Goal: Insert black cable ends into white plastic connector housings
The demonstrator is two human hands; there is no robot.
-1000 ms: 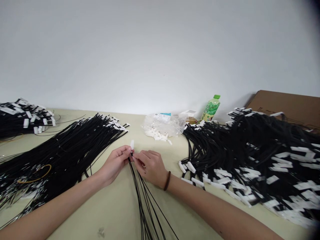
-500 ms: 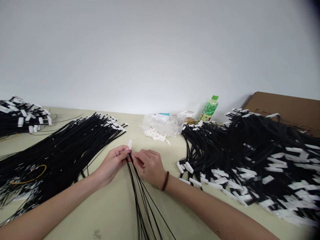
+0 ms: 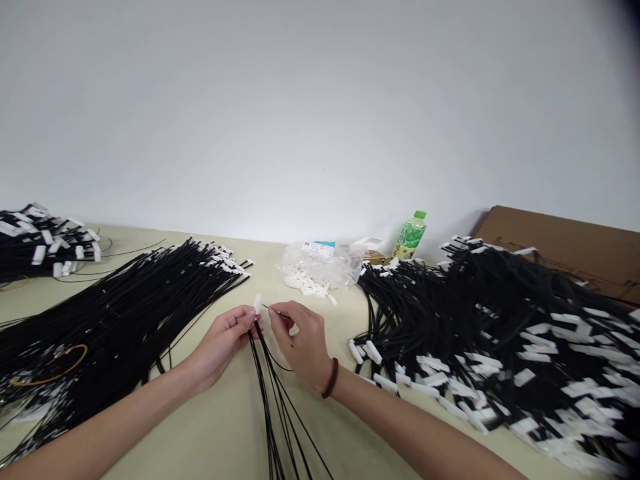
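**Thin wire lead and small white connector held at mid-surface**

A small white connector [image 3: 257,304] is pinched between thumb and fingertips of the left hand [image 3: 225,339], together with the top of a loose bundle of black wires [image 3: 273,393] that fans down toward the near edge of the surface [image 3: 235,420]. The grip of the right hand [image 3: 300,337] is pressed together on a single thin wire end [image 3: 274,311], held just beside the connector, not quite touching it.

Handling, as judged: the wires are taken to be light, limp and springy, so a hold close to the tip is needed or the end will wander. The connector looks hard, smooth and tiny, likely to slip or twist; it is best gripped on its flat sides. Bare tips may bend if pushed off-axis.

Also noted: a large pile of finished leads [image 3: 500,333] toward the right edge, another pile [image 3: 125,313] at left, a bag of white connectors [image 3: 320,267] and a green bottle [image 3: 410,235] near the far edge, and a cardboard box [image 3: 565,250] at the far right corner.
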